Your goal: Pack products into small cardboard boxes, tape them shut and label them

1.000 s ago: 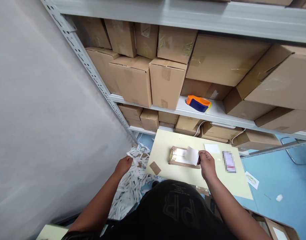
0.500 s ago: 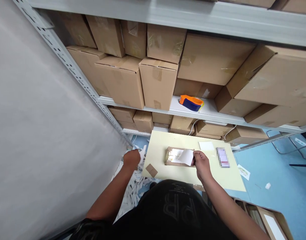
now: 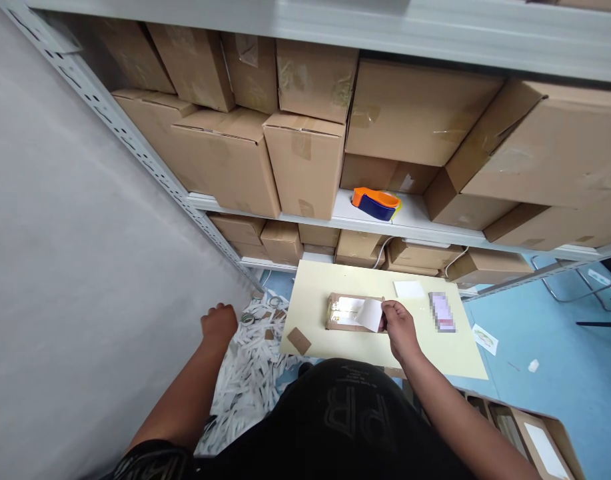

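A small cardboard box (image 3: pixel 350 327) lies on the pale yellow tabletop, with clear tape at its left end and white paper on top. My right hand (image 3: pixel 401 328) is at the box's right end, its fingers pinching the edge of a white paper sheet (image 3: pixel 370 315) that curls up over the box top. Off to the left, beyond the table edge, my left hand (image 3: pixel 219 325) hangs near the grey wall, above a heap of white paper strips (image 3: pixel 255 360). Its fingers look loosely apart, with nothing seen in them.
On the table (image 3: pixel 335 277) lie a brown cardboard piece (image 3: pixel 299 341), a white paper stack (image 3: pixel 408 289) and a blurred purple item (image 3: pixel 442 312). Shelves behind carry many cardboard boxes (image 3: pixel 305 163) and an orange-and-blue tape dispenser (image 3: pixel 376 204). An open carton (image 3: pixel 560 437) stands lower right.
My left hand has moved left toward the wall, and the white strip it held has left its fingers. My right hand keeps its grip on the paper sheet, nearly still.
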Demonstrator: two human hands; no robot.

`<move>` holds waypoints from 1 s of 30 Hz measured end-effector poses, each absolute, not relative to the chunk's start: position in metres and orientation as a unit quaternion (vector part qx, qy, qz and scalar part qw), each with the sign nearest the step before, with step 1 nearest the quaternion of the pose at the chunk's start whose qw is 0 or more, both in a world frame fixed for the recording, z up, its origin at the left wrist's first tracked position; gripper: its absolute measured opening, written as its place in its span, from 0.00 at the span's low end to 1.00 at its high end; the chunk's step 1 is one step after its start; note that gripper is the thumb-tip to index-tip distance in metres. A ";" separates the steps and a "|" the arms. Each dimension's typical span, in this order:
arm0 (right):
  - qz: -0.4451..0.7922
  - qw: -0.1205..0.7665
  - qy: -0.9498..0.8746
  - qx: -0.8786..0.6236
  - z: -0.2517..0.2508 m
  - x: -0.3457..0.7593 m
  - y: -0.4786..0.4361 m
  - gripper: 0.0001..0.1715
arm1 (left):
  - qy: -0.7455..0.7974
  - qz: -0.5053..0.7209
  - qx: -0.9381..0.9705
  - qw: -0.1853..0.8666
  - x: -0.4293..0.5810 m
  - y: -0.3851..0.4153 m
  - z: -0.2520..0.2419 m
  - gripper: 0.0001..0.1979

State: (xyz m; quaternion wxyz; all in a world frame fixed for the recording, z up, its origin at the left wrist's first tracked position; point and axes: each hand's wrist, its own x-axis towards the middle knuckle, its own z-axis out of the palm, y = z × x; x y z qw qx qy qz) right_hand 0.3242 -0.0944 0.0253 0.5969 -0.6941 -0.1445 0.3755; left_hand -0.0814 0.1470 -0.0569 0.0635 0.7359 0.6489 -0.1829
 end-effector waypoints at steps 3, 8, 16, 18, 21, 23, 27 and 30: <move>0.370 0.592 -0.148 -0.701 0.024 0.323 -0.094 0.15 | 0.556 -0.084 0.814 0.146 -0.031 0.119 -0.037 0.16; 0.378 0.596 -0.150 -0.692 0.021 0.317 -0.089 0.17 | 0.358 0.126 0.884 0.271 0.093 0.035 0.006 0.14; 0.409 0.608 -0.223 -0.643 0.028 0.306 -0.097 0.18 | 0.317 0.184 0.861 0.352 0.181 -0.002 0.024 0.07; 0.399 0.605 -0.252 -0.641 0.027 0.312 -0.104 0.18 | 0.337 0.191 0.823 0.415 0.181 0.004 0.020 0.03; 0.305 0.579 -0.235 -0.718 0.015 0.329 -0.116 0.17 | 0.364 0.209 0.705 0.572 0.181 0.009 0.011 0.07; 0.270 0.550 -0.190 -0.767 0.001 0.343 -0.123 0.19 | 0.365 0.211 0.599 0.680 0.182 0.009 0.003 0.12; 0.379 0.520 -0.158 -0.749 -0.026 0.357 -0.131 0.22 | 0.356 0.198 0.474 0.781 0.184 0.006 -0.011 0.17; 0.404 0.510 -0.180 -0.737 -0.038 0.356 -0.131 0.21 | 0.378 0.194 0.515 0.745 0.182 0.006 -0.019 0.12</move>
